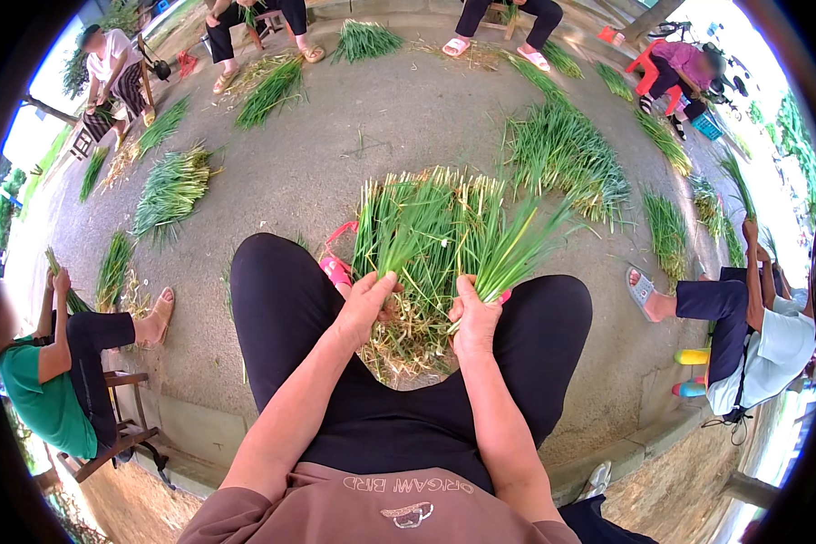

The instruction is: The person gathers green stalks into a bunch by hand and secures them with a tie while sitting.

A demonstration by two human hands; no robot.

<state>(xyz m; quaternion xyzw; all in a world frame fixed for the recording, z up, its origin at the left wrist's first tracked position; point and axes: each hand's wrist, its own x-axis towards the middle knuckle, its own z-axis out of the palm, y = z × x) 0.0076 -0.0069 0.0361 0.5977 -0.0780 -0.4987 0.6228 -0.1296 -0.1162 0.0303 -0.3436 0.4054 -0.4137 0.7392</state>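
Observation:
My left hand point(367, 306) is closed around a small bunch of green Chinese chives point(400, 251), its leaf tips pointing away from me. In my right hand point(477, 313) is a fuller bunch of chives point(520, 248), fanned out to the upper right, with pale stem ends showing below the fist. Both hands are between my knees, a short way apart. Beyond and beneath them a thick pile of chives point(428, 211) lies on the pavement, pale ends facing away. Yellowish stripped leaves point(408, 340) are heaped under my hands.
A red strap point(340, 234) lies left of the pile, near my pink sandal point(335, 272). More chives point(564, 149) lie ahead to the right, and another heap point(173, 190) to the left. Several seated people surround the pavement, including one in green point(47, 381) and one in white point(775, 353).

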